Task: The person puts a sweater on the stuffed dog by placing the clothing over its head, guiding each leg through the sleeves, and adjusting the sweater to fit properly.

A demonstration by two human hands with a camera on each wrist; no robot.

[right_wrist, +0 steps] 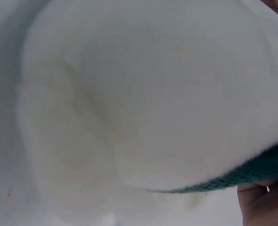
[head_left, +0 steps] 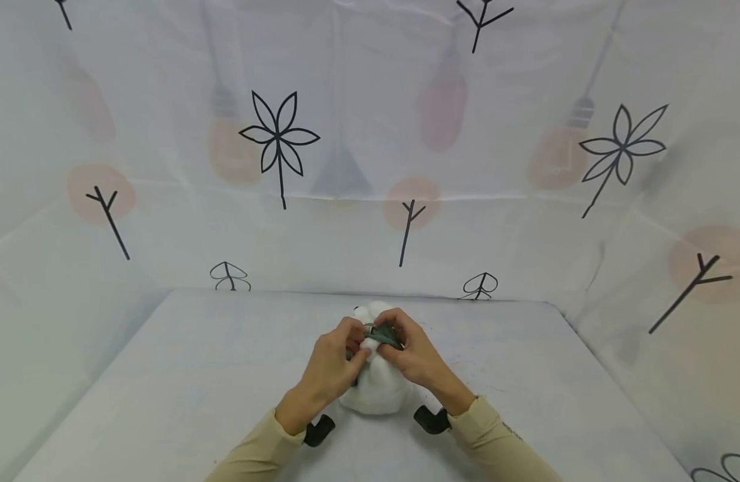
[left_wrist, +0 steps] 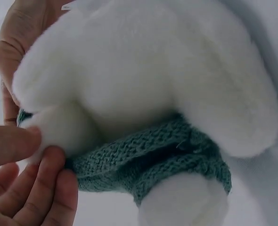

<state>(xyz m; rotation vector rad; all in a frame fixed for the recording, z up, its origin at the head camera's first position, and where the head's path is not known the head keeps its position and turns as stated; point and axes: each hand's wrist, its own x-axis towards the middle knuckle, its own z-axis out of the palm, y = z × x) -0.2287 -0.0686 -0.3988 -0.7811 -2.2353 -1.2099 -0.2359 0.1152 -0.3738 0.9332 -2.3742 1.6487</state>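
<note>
A white plush toy (head_left: 378, 391) sits on the white table in the head view, its soft body filling most of both wrist views. Around it is a green knitted garment (left_wrist: 125, 153), bunched, with a gap along its edge. My left hand (head_left: 330, 358) pinches a rounded white part of the toy beside the garment, thumb against fingers. On the other side, my right hand (head_left: 412, 348) grips the green knit between thumb and fingers. In the right wrist view, the garment's edge (right_wrist: 242, 176) runs under the white body. The hands hide much of the toy's upper part.
The white table (head_left: 195, 388) spreads out around the toy. White cloth walls (head_left: 345, 234) printed with plants and lamps enclose it at the back and sides. A dark wrist-worn camera (head_left: 432, 420) sticks out by each sleeve.
</note>
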